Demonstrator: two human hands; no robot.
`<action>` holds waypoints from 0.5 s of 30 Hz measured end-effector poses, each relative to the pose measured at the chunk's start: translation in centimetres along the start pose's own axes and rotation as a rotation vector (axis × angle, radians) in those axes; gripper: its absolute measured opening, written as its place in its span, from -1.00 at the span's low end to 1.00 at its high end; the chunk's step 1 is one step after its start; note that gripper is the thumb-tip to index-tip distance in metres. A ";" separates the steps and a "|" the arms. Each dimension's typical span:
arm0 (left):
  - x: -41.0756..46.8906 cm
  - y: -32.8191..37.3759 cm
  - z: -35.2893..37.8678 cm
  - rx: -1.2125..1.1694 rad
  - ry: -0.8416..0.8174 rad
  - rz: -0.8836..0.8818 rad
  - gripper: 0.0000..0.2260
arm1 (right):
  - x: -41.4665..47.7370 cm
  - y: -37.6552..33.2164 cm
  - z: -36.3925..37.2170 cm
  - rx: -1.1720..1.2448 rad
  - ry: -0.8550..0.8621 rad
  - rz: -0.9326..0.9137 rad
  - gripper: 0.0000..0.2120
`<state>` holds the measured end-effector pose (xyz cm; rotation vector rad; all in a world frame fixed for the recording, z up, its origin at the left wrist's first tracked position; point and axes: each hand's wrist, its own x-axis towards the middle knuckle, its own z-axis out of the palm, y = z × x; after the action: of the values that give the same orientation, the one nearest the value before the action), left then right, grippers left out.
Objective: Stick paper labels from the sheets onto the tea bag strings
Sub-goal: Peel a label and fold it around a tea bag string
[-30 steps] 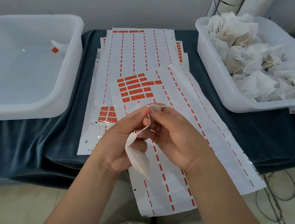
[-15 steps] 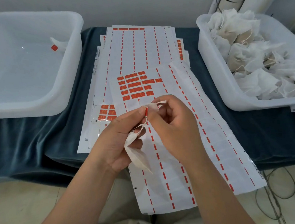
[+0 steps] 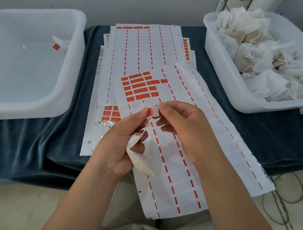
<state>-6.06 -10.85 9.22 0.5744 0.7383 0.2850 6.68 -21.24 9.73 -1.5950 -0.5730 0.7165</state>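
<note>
A table draped in blue cloth (image 3: 36, 142) fills the view. At ten o'clock sits a translucent tub (image 3: 74, 72) holding one finished tea bag (image 3: 59, 43) with an orange tag. At two o'clock a second tub (image 3: 221, 66) is heaped with unlabelled tea bags (image 3: 257, 56). Overlapping label sheets (image 3: 207, 155) run from twelve o'clock down to five o'clock. They are mostly bare backing, with a few orange labels left near the centre.

At the centre we see both hands raised over the sheets. The left hand (image 3: 119, 145), at seven o'clock, pinches the top of the string (image 3: 145, 130) between thumb and forefinger. Its lower fingers curl behind the tea bag (image 3: 138, 157), which hangs below. The right hand (image 3: 187, 132), at four o'clock, pinches the white end of the label (image 3: 152, 111) with thumb and forefinger. Its other fingers are loosely spread. The label sits between the two hands, with its orange end at the left thumb.

We judge the bag to be very light, soft and easily torn, so it is best left hanging rather than squeezed. The string looks thin and limp, and should be held close to where the label goes. The label is flimsy and sticky, and is best held by its edges.
</note>
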 end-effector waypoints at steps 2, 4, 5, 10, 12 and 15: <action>0.0 -0.1 0.1 0.030 0.016 0.008 -0.84 | -0.2 -0.1 0.3 -0.016 0.011 -0.018 -0.87; 0.0 -0.1 0.1 0.051 0.026 0.023 -0.84 | -0.3 -0.1 0.5 -0.013 0.018 -0.032 -0.89; 0.0 -0.1 0.2 0.051 0.028 0.024 -0.85 | -0.3 -0.1 0.6 -0.014 0.021 -0.044 -0.90; -0.5 -0.1 0.7 0.031 0.037 0.056 -0.92 | -0.2 0.0 0.9 -0.023 0.062 -0.065 -0.92; -0.7 -0.1 1.0 0.074 0.001 0.078 -0.95 | -0.1 -0.1 0.9 -0.017 0.080 -0.062 -0.89; -0.7 -0.1 0.9 0.156 0.009 0.104 -0.96 | 0.0 -0.2 0.8 0.003 0.103 -0.054 -0.85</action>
<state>-5.94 -11.56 10.05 0.7617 0.7444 0.3279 6.14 -20.69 9.86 -1.5981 -0.5372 0.5916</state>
